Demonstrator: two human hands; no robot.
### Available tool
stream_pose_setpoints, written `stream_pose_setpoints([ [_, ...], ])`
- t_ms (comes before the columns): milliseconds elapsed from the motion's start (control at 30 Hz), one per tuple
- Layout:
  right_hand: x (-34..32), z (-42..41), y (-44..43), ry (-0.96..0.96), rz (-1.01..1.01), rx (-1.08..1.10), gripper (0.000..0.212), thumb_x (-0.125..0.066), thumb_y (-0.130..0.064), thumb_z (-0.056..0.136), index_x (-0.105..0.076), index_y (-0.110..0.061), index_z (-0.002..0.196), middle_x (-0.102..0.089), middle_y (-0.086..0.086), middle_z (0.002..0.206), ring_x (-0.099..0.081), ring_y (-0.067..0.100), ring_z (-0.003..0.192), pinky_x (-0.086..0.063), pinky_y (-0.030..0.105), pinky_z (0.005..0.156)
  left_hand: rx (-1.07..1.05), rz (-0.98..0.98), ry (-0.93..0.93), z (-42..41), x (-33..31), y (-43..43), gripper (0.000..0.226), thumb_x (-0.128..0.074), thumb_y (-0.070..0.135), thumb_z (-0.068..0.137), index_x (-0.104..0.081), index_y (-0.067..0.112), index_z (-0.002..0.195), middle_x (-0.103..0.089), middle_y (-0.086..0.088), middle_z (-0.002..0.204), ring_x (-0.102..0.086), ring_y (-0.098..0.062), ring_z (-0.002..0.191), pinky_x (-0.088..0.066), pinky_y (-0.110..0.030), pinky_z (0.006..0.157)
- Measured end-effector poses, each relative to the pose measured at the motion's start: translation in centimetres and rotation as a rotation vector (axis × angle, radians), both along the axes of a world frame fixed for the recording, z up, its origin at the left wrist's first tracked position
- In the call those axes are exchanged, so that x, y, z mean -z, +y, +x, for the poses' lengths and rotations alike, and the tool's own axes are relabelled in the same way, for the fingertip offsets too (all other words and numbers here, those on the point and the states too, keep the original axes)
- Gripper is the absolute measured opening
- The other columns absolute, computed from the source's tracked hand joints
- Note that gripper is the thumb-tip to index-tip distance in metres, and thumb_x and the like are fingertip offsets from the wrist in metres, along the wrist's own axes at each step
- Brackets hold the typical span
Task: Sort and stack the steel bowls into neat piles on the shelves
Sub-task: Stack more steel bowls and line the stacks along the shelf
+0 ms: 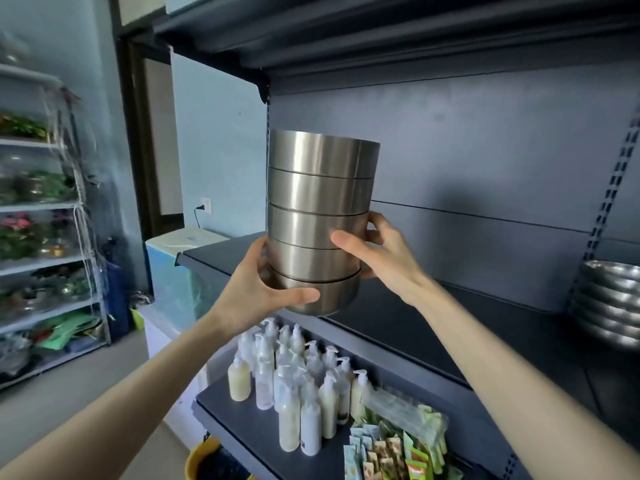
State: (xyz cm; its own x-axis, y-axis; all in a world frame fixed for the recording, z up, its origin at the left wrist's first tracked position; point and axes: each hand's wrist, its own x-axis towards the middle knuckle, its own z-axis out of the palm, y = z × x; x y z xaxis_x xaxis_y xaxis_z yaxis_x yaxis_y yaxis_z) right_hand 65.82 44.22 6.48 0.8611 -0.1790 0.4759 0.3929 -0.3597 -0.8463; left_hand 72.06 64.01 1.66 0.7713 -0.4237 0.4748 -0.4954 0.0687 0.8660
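A tall stack of several straight-sided steel bowls (318,209) is held up in front of the dark grey shelf (433,327), its bottom at about the shelf's front edge. My left hand (263,289) grips the lowest bowls from the left, thumb across the front. My right hand (377,247) holds the stack's right side, fingers curled round the middle bowls. A second pile of wider, rounded steel bowls (609,303) sits on the same shelf at the far right, cut off by the frame.
The shelf above (381,32) hangs close over the stack. Below, a lower shelf (235,420) carries several white pump bottles (298,386) and sachets (388,452). A white rack with plants (41,216) stands at the left, a yellow bucket (204,459) on the floor.
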Motion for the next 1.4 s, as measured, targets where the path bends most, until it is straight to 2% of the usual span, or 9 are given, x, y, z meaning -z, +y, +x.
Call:
stream_pose_setpoints([
  [167,0.6,8.9,3.8,0.005,0.002,0.010,0.057,-0.077,-0.064,0.049,-0.059,-0.038,0.097,-0.072,-0.011,0.100,-0.069,0.008,0.093,-0.058,0.041,0.084,-0.013,0.013,-0.001,8.6,0.4,4.0,0.102,-0.090,0.032,0.044,-0.039,0.027,0.133,-0.068,0.020,0.099,-0.064,0.008,0.090,-0.049,-0.006,0.065],
  [300,1.7,15.9,6.7,0.024,0.003,0.064,0.059,-0.077,-0.066,0.050,-0.058,-0.039,0.098,-0.070,-0.010,0.104,-0.068,0.011,0.097,-0.056,0.043,0.087,0.027,0.037,0.009,16.1,1.2,6.8,0.103,-0.089,0.028,0.046,-0.038,0.023,0.136,-0.070,0.018,0.098,-0.066,0.005,0.090,-0.050,-0.009,0.066],
  [400,2.2,20.5,8.1,0.053,0.029,0.114,0.062,-0.077,-0.070,0.046,-0.056,-0.042,0.098,-0.069,-0.012,0.103,-0.068,0.010,0.097,-0.056,0.042,0.086,0.068,0.073,0.013,21.8,1.2,7.9,0.106,-0.089,0.030,0.046,-0.036,0.027,0.138,-0.066,0.012,0.108,-0.066,0.004,0.091,-0.051,-0.010,0.066],
  [667,3.6,29.9,6.9,0.119,0.053,0.265,0.066,-0.075,-0.070,0.045,-0.053,-0.041,0.100,-0.067,-0.015,0.098,-0.067,-0.001,0.084,-0.059,0.040,0.072,0.236,0.135,0.026,34.8,2.6,5.1,0.092,-0.092,0.022,0.052,-0.038,0.034,0.126,-0.066,0.008,0.107,-0.068,0.000,0.090,-0.051,-0.010,0.066],
  [833,4.6,36.2,4.4,0.163,0.040,0.366,0.067,-0.074,-0.069,0.047,-0.053,-0.036,0.102,-0.068,-0.011,0.106,-0.065,0.009,0.101,-0.058,0.049,0.080,0.317,0.168,0.055,42.7,3.8,1.5,0.099,-0.092,0.028,0.048,-0.037,0.032,0.130,-0.066,0.006,0.110,-0.068,-0.004,0.094,-0.053,-0.013,0.069],
  [967,5.0,40.8,2.2,0.199,0.029,0.403,0.065,-0.073,-0.071,0.048,-0.051,-0.041,0.102,-0.067,-0.016,0.107,-0.064,0.004,0.101,-0.059,0.045,0.078,0.353,0.188,0.060,48.1,4.2,-1.3,0.089,-0.091,0.021,0.054,-0.037,0.035,0.124,-0.062,0.007,0.113,-0.066,0.003,0.089,-0.050,-0.008,0.065],
  [1133,5.3,45.6,0.8,0.212,0.021,0.443,0.082,-0.073,-0.072,0.048,-0.047,-0.038,0.118,-0.064,-0.018,0.112,-0.062,0.005,0.104,-0.058,0.037,0.075,0.396,0.232,0.044,54.0,4.5,-3.4,0.091,-0.092,0.025,0.054,-0.036,0.029,0.126,-0.060,0.008,0.115,-0.065,-0.007,0.098,-0.051,-0.012,0.071],
  [1233,5.5,47.6,0.3,0.207,0.020,0.479,0.081,-0.074,-0.072,0.048,-0.046,-0.042,0.119,-0.065,-0.019,0.111,-0.062,0.003,0.104,-0.057,0.034,0.074,0.431,0.239,0.035,56.8,4.8,-4.6,0.091,-0.091,0.029,0.050,-0.036,0.031,0.122,-0.058,0.014,0.113,-0.064,0.002,0.095,-0.051,-0.010,0.071],
  [1400,6.4,49.7,0.7,0.210,0.043,0.545,0.098,-0.077,-0.072,0.045,-0.041,-0.037,0.129,-0.061,-0.022,0.112,-0.061,0.001,0.101,-0.051,0.021,0.067,0.514,0.271,0.016,60.4,5.6,-5.8,0.102,-0.090,0.041,0.044,-0.033,0.030,0.128,-0.055,0.014,0.121,-0.059,-0.003,0.107,-0.051,-0.021,0.088],
])
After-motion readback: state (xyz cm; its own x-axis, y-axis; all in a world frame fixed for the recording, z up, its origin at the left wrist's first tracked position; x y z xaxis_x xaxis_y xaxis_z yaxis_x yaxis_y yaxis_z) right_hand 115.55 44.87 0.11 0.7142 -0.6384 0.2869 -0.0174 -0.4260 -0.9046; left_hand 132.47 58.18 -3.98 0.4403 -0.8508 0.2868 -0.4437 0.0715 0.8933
